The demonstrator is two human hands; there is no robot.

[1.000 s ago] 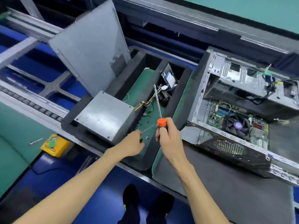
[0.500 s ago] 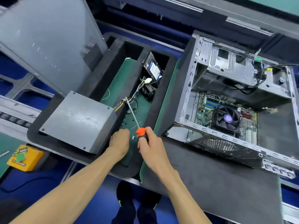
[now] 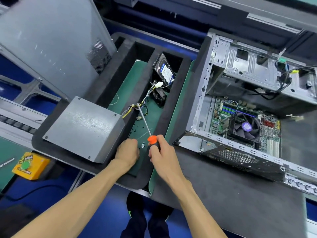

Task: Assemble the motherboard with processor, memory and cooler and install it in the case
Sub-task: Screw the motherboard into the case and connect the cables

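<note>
The open grey case [image 3: 202, 103] lies on its side at the right. Inside it sits the green motherboard [image 3: 217, 121] with memory sticks and a black cooler fan [image 3: 246, 127] mounted. My right hand [image 3: 163, 157] grips a screwdriver [image 3: 145, 124] by its orange and black handle, shaft pointing up and away over the tray. My left hand [image 3: 127, 152] reaches down, fingers curled, onto the green floor of the black foam tray [image 3: 173, 107] where several small screws [image 3: 142, 145] lie. Its fingertips are hidden, so any pinched screw is hidden too.
A grey power supply [image 3: 82, 127] with yellow and black cables sits in the tray's left slot, a hard drive [image 3: 164, 69] at its far end. The case's side panel [image 3: 51, 42] leans at upper left. A yellow box with a green button [image 3: 28, 165] stands at left.
The camera has swung closer and rightward. My left hand has dropped from open reaching to curling over the screws in the tray. The screwdriver has tilted left and lowered.
</note>
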